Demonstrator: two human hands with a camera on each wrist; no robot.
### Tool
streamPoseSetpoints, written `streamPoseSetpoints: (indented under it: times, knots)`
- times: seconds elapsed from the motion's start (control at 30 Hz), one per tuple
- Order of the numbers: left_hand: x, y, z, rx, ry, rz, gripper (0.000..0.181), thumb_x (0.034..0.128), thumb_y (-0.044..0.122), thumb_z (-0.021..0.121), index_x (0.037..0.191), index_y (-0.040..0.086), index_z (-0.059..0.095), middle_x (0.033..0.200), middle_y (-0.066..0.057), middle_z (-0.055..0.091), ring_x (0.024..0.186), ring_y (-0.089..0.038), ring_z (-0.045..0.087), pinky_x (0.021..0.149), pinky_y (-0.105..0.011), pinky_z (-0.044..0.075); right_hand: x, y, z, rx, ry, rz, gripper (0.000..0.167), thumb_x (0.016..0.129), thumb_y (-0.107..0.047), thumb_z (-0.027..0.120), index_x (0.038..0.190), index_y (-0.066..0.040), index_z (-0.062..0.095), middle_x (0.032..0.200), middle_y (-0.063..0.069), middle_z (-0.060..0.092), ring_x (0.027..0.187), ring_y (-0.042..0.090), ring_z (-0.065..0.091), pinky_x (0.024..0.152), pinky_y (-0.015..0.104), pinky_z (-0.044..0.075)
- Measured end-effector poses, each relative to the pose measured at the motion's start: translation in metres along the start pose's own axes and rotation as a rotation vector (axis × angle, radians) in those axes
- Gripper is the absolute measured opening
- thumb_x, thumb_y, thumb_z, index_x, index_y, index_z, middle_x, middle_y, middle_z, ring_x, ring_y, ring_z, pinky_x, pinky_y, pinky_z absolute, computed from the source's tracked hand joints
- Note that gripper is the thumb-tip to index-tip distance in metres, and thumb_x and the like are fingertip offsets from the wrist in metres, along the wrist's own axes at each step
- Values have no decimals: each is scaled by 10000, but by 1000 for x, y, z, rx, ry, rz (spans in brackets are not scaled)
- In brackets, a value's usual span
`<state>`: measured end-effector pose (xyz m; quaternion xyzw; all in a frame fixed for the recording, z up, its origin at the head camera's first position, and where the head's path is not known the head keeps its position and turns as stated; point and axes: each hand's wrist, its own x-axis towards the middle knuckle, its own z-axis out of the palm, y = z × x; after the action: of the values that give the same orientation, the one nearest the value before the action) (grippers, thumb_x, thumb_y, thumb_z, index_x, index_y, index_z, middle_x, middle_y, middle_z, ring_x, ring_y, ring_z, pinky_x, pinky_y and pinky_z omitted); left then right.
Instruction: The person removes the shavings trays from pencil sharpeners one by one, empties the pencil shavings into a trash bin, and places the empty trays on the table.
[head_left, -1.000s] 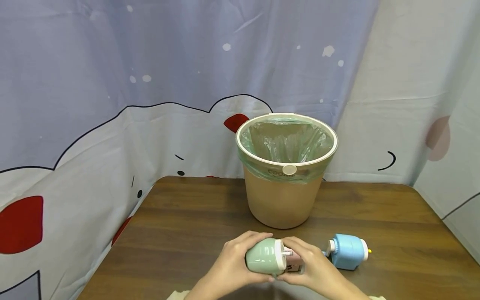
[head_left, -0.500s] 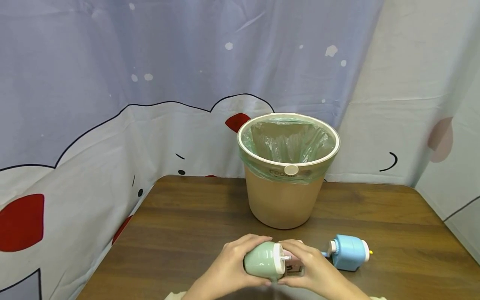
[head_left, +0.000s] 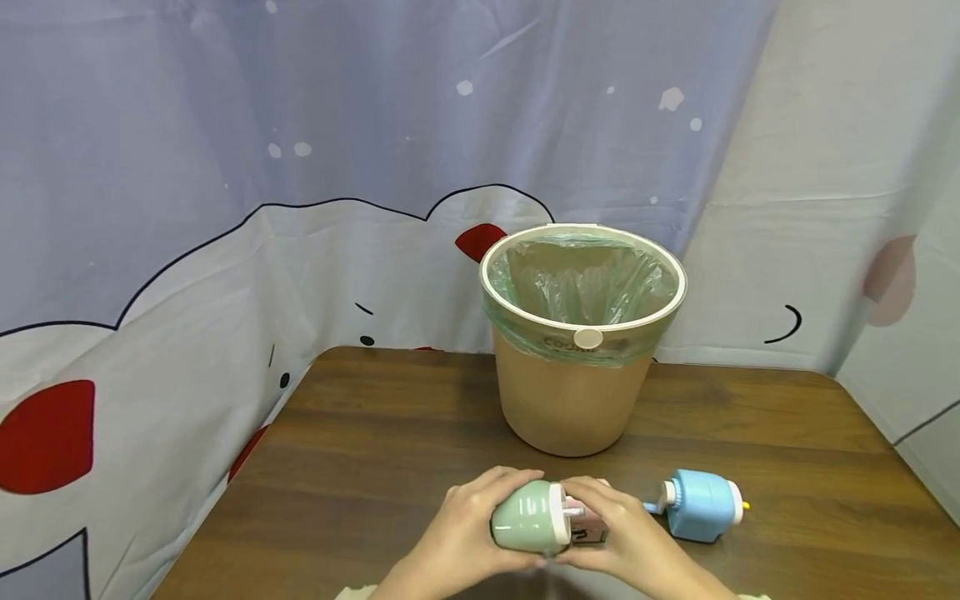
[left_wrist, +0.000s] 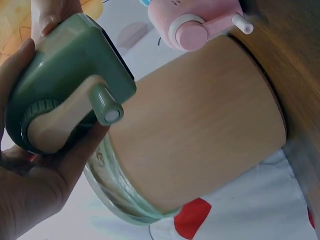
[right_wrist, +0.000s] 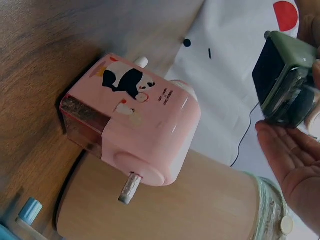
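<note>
Green sharpener [head_left: 525, 518] is held up off the counter [head_left: 375, 433], in front of the bin [head_left: 567, 417]. Largest of all is the printed cloth [head_left: 360, 125] behind, probably hung as a backdrop. One counter comes next, and one bin stands towards its back edge. Inside is one thin green bag [head_left: 555, 292], folded over the rim, presumably so that it cannot slip down. Then come two hands: the left hand [head_left: 467, 527] has its fingers curled round the green body, while the right hand [head_left: 622, 523] holds the other end with fingers and thumb; the double grip likely serves to steady it. Sharpeners number three: the held one and two on the counter, the pink sharpener [right_wrist: 165, 125] in front of the bin and the blue sharpener [head_left: 702, 504] to its right, seemingly left within easy reach. Smallest are the parts: one knob [left_wrist: 107, 106] on the green crank, one yellow tip [head_left: 746, 505] on the blue sharpener
</note>
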<state>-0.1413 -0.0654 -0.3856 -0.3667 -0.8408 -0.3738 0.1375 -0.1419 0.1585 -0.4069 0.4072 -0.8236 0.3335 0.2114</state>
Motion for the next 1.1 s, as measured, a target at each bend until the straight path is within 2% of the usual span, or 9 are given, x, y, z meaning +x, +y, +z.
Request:
streamPoseSetpoints:
  times: [0.1,0.17,0.33,0.5,0.6,0.8,0.93,1.0,1.1]
  knots:
    - [0,-2,-1,-3,-9,27,780,573,270,899,1266,147,565,1138,38,635,944,-80,622,802,-234,505,-1,2,0,8,7,-13,618,659,-308,830,1188,-107,582,1126,27,635,990,113,620,942,214,464]
    - [1,-3,-2,-5,-8,39,782,571,265,901,1268,164,562,1140,41,635,949,-79,623,806,-233,504,0,1,1,24,8,-18,625,664,-306,825,1202,-104,577,1134,34,632,1002,118,615,939,205,461]
    - [-1,-3,-3,-14,18,0,778,559,238,907,1258,172,573,1135,44,635,940,-82,624,799,-246,508,1,0,2,71,17,6,645,674,-260,825,1235,-72,569,1148,59,630,1007,124,616,842,221,514]
    - [-2,-1,-4,-8,32,-26,767,563,233,905,1254,184,575,1132,45,633,927,-80,623,788,-246,512,2,1,3,55,43,41,647,642,-258,840,1207,-54,599,1127,72,655,994,140,639,832,193,514]
    - [-1,-2,-5,-9,20,-6,768,568,227,904,1259,167,574,1130,40,632,928,-82,623,792,-243,513,1,1,4,51,47,32,644,636,-268,843,1200,-67,606,1125,78,658,999,149,635,842,197,510]
    - [-1,-5,-8,16,-11,70,787,561,234,904,1267,181,560,1137,55,630,945,-59,619,802,-234,499,0,0,4,80,39,-23,632,663,-255,835,1217,-75,590,1134,82,644,999,157,607,859,167,491]
    - [-2,-4,-8,13,-6,29,784,562,239,903,1266,168,564,1142,49,629,943,-72,619,806,-238,504,1,-1,4,40,40,9,641,658,-278,835,1219,-90,590,1142,51,646,1020,134,618,903,192,479]
    - [-3,-3,-8,8,1,-1,780,561,232,903,1262,154,569,1142,43,628,938,-82,621,803,-242,509,1,-2,4,24,38,33,648,651,-284,838,1218,-92,592,1147,47,646,1024,127,620,892,209,491]
    - [-3,-2,-8,14,6,-15,773,559,222,903,1253,138,575,1137,36,629,926,-89,625,793,-246,514,1,-2,4,21,38,42,653,642,-272,845,1211,-73,594,1143,65,645,1013,134,623,847,211,512]
